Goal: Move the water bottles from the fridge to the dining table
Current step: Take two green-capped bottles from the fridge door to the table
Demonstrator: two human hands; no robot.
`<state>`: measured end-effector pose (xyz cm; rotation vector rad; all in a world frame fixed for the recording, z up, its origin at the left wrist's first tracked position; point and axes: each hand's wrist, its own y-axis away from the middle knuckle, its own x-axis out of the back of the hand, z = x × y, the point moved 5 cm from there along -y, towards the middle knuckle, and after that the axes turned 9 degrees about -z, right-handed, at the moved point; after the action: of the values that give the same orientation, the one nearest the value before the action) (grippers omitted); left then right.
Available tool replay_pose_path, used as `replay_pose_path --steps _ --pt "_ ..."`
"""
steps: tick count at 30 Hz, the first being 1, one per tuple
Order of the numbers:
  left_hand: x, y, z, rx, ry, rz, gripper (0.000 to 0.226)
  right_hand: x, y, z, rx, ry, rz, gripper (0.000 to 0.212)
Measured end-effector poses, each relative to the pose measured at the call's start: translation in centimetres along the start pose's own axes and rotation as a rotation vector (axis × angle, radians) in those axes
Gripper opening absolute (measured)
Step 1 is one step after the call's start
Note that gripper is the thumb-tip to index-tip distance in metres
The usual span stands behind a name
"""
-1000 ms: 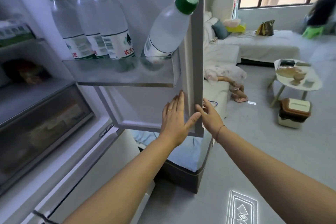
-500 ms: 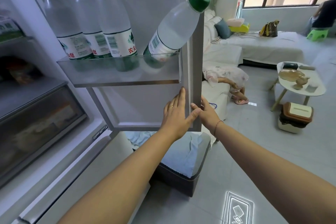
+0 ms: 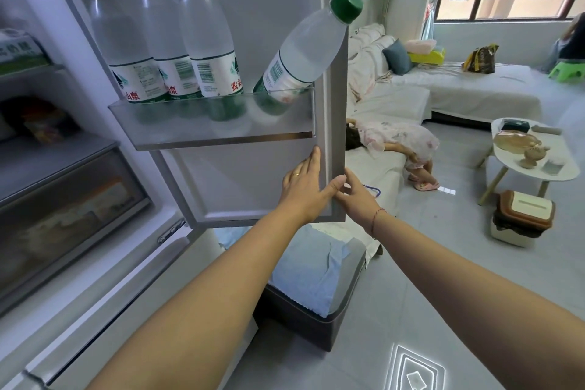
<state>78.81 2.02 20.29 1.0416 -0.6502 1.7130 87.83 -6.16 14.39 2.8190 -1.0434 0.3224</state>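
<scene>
**Head view: both hands at the open fridge door, bottles on its shelf**

Head view, looking forward and down. The fridge door [image 3: 253, 187] stands open, its inner face toward the camera. Four green-capped water bottles [image 3: 205, 32] sit in the clear door shelf [image 3: 221, 130]. Three stand upright side by side at the left of it. The fourth, the tilted bottle [image 3: 304, 47], leans rightward with its cap against the door's right edge.

Below the shelf, the left hand [image 3: 304, 190] lies flat on the door's inner face. Its fingers are straight and point upward, its thumb is spread across to the door's edge, and it holds nothing. A ring [image 3: 296, 174] shows on one finger.

The right hand [image 3: 357, 199] meets the same edge from the outer side, touching the left thumb. Its fingers are partly hidden, so whether they curl round the edge cannot be told. No hand touches a bottle.

To the right lie a white sofa [image 3: 474, 89] and a low white table [image 3: 566, 176].
</scene>
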Motion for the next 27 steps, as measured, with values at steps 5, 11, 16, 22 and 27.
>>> replay_pose_path --steps 5,11,16,22,27 --pt "0.3 -0.3 0.3 -0.003 0.025 0.008 0.078 0.4 -0.8 -0.9 0.002 0.002 -0.053 0.082" --pt "5.4 4.3 1.6 -0.248 0.084 0.498 0.055 1.3 0.1 -8.2 0.289 0.078 0.141 0.064" --pt "13.1 7.6 0.7 -0.284 0.138 1.022 0.048 1.9 1.8 -18.1 0.583 0.058 0.340 0.059" --pt "19.5 6.4 -1.9 -0.024 0.250 0.929 0.074 1.4 -0.7 -22.0 0.529 -0.008 0.403 0.069" --pt "21.6 4.4 -1.9 -0.040 0.289 0.788 0.071 1.0 -1.5 -23.1 0.528 0.045 0.435 0.076"
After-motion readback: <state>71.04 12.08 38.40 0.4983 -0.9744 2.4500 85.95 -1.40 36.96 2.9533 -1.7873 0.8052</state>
